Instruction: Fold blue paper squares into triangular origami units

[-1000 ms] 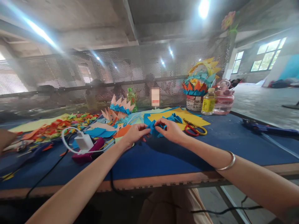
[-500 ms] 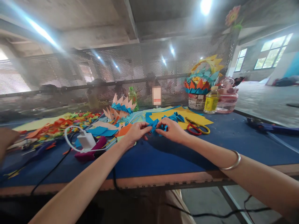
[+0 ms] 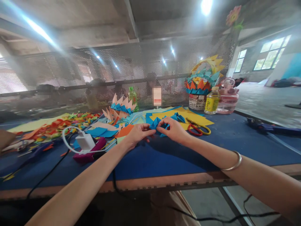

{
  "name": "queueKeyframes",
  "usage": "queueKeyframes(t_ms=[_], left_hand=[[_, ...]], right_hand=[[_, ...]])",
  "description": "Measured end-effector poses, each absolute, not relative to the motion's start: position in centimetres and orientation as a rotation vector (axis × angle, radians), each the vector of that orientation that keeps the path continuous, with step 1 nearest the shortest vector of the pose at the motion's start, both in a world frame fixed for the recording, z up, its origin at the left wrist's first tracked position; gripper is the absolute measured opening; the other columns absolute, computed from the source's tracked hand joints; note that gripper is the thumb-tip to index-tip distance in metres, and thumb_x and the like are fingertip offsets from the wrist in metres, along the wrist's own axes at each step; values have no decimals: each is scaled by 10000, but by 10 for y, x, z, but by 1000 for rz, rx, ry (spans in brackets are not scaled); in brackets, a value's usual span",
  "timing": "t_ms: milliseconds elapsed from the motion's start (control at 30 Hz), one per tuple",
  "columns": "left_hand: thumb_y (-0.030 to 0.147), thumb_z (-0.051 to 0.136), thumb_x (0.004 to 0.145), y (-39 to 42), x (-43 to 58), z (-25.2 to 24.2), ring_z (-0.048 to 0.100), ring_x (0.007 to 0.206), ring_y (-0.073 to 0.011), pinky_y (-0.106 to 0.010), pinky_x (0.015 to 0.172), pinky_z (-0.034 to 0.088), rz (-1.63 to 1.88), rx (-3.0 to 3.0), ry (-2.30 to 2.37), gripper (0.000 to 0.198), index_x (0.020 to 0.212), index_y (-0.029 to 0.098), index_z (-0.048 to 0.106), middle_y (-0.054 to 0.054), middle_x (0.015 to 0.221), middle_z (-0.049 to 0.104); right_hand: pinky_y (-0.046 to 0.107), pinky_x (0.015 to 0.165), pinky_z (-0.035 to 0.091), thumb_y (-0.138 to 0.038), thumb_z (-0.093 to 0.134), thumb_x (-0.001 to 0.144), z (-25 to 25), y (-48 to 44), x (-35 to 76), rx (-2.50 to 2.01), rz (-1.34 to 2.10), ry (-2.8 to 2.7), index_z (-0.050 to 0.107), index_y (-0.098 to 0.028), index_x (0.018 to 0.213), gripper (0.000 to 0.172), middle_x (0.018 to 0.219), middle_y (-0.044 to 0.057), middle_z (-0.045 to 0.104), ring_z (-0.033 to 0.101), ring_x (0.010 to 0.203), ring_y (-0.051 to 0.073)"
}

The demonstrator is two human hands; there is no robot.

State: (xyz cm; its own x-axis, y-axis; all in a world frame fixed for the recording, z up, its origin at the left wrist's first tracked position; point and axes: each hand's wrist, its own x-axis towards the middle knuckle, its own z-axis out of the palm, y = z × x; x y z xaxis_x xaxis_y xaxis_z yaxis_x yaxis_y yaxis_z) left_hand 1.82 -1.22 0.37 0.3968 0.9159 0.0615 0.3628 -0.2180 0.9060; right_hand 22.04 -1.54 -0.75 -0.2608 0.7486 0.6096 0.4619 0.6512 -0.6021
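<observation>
Between my two hands, just above the blue table (image 3: 145, 163), is a chain of folded blue paper pieces (image 3: 154, 123). My left hand (image 3: 138, 134) pinches its left end with thumb and fingers. From the other side, my right hand (image 3: 172, 128), with a bangle on the wrist, pinches the chain too. More pointed blue folds (image 3: 178, 117) show behind my right hand, and my fingers hide part of the piece. Yellow paper sheets (image 3: 199, 116) lie beyond it. Scissors (image 3: 199, 128) with red and yellow handles rest right of my right hand.
Left stand a white charger (image 3: 85, 141) on a purple box (image 3: 100, 145) and a heap of paper scraps (image 3: 58, 125). A folded-paper crown (image 3: 122, 108), a paper basket (image 3: 198, 88), a yellow bottle (image 3: 212, 102) and a pink jug (image 3: 227, 102) stand behind. Glue gun (image 3: 265, 127) right. Another person's hand (image 3: 6, 139) is far left.
The fingers of both hands have shifted slightly on the blue paper, showing more of its upright point. The view has moved a little; the other person's hand at far left has changed position.
</observation>
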Motion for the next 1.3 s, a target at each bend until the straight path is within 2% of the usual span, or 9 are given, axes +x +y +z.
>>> queueKeyframes(t_ms=[233,333,467,667,800,867,1067,1300], left_hand=[[312,624,970,-12,18,6,664,839,-172,-337,720,582,805,1694,1132,219,1103,139,631,-55,1037,663],[314,624,970,-14,18,7,666,850,-176,-343,728,583,805,1660,1130,224,1110,139,630,-58,1047,664],[318,618,974,-15,18,8,667,848,-175,-341,725,583,812,1628,1125,225,1109,139,629,-58,1044,664],[320,620,973,-18,20,9,668,863,-181,-353,743,583,781,1610,1111,230,1116,140,630,-61,1057,664],[325,614,976,-20,21,12,668,851,-177,-347,734,582,782,1601,1092,229,1109,138,631,-60,1047,667],[327,613,977,-20,21,13,669,846,-175,-345,731,582,780,1597,1087,231,1109,138,630,-59,1045,667],[329,612,978,-19,20,11,668,835,-173,-341,723,582,765,1589,1091,233,1110,138,630,-57,1033,668],[330,612,978,-20,20,11,669,856,-179,-350,738,583,774,1581,1074,239,1122,140,628,-62,1057,666]], right_hand=[[328,760,481,-211,686,829,-5,-20,221,-905,262,-1918,657,-195,768,70,847,35,636,603,848,198],[359,827,492,-202,683,835,-5,-22,220,-875,195,-1921,686,-203,840,5,923,50,622,604,908,209],[397,897,492,-180,716,813,-6,-22,220,-846,100,-1921,718,-213,896,89,1033,79,598,602,1016,239],[488,948,460,-165,723,814,-7,-22,222,-820,-82,-1888,722,-208,799,45,1115,107,569,564,1093,290],[478,929,457,-161,699,839,-5,-25,221,-785,-197,-1876,726,-212,808,65,1178,116,563,513,1136,302],[454,908,459,-166,692,850,-4,-26,221,-763,-239,-1892,728,-210,818,66,1146,115,583,513,1111,293],[361,799,430,-136,682,864,-3,-27,221,-718,-293,-1980,709,-204,801,96,868,53,674,589,878,223],[331,787,376,-150,687,882,-2,-30,221,-715,-299,-2007,690,-205,804,95,821,16,736,612,837,204]])
